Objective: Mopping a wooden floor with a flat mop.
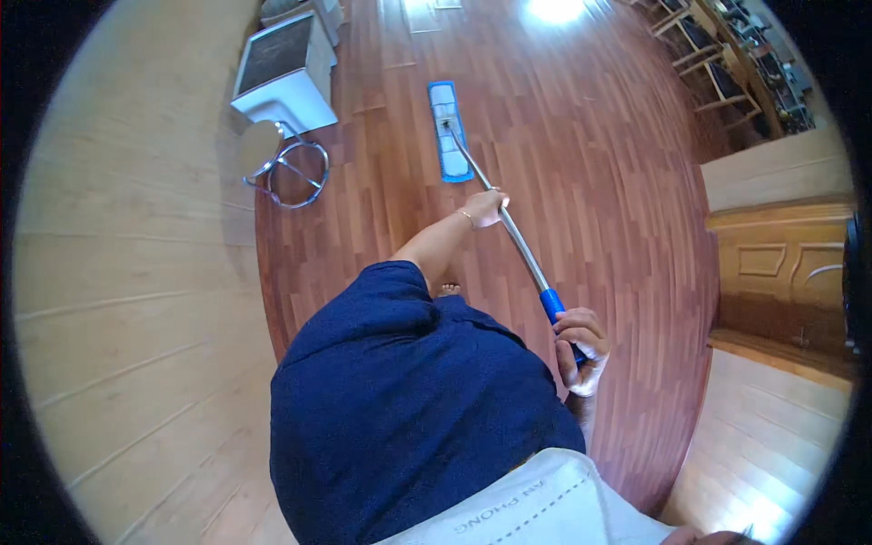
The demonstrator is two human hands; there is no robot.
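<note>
A flat mop with a blue rectangular pad rests on the reddish wooden floor ahead of me. Its silver pole runs back toward me and ends in a blue grip. My left hand is stretched forward and wrapped around the pole's middle. My right hand is closed around the blue grip near my waist. My dark blue top fills the lower centre, and the toes of one foot show just above it.
A round stool with a chrome ring base stands at the left beside a white cabinet. A pale wood-panelled wall runs along the left. Wooden chairs stand far right, and a carved wooden door at the right.
</note>
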